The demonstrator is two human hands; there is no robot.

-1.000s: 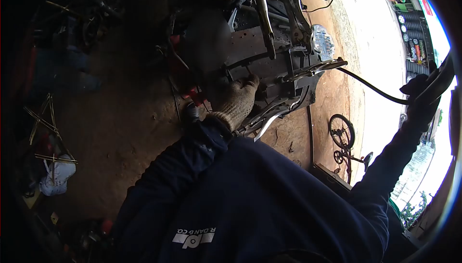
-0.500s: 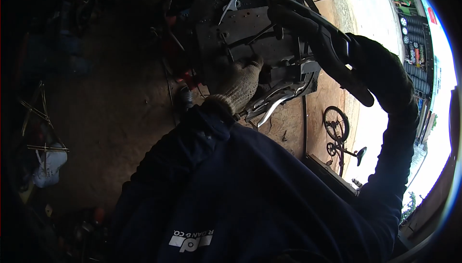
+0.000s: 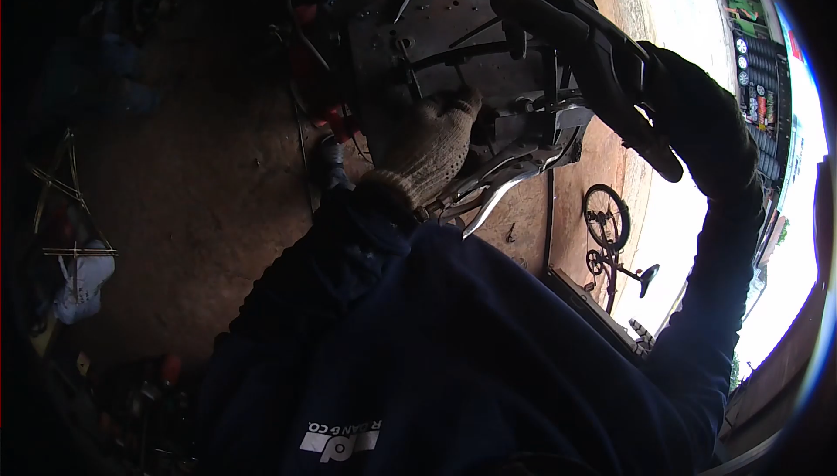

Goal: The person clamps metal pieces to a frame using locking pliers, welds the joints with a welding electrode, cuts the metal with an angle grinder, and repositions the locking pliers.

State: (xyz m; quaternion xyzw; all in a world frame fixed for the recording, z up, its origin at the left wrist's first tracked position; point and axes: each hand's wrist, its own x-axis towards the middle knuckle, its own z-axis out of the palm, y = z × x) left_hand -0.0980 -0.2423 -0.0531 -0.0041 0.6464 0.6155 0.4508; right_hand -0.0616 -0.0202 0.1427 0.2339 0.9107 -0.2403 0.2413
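Observation:
My left hand (image 3: 436,136), in a knitted, dirty work glove, reaches in against a dark metal plate (image 3: 488,18) with drilled holes. Its fingers look curled, their tips lost in shadow, and I cannot make out what they hold. A thin rod (image 3: 414,79) runs down towards the knuckles. My right hand (image 3: 658,71) is a dark shape at the upper right, beside a dark bent bar (image 3: 602,84) of the machine. Shadow hides its fingers. Below the left hand, a shiny curved metal piece (image 3: 497,201) sticks out towards my body.
A bicycle (image 3: 608,232) lies to the right on the brown floor (image 3: 200,214). Red parts (image 3: 333,119) sit left of the plate. A wire-like frame (image 3: 65,188) and a white bundle (image 3: 85,284) are at the far left. Stacked tyres (image 3: 763,66) stand outside in bright light.
The view has shifted slightly. My left hand stays at the plate with its fingers drawn a little differently, and my right arm stays beside the bar.

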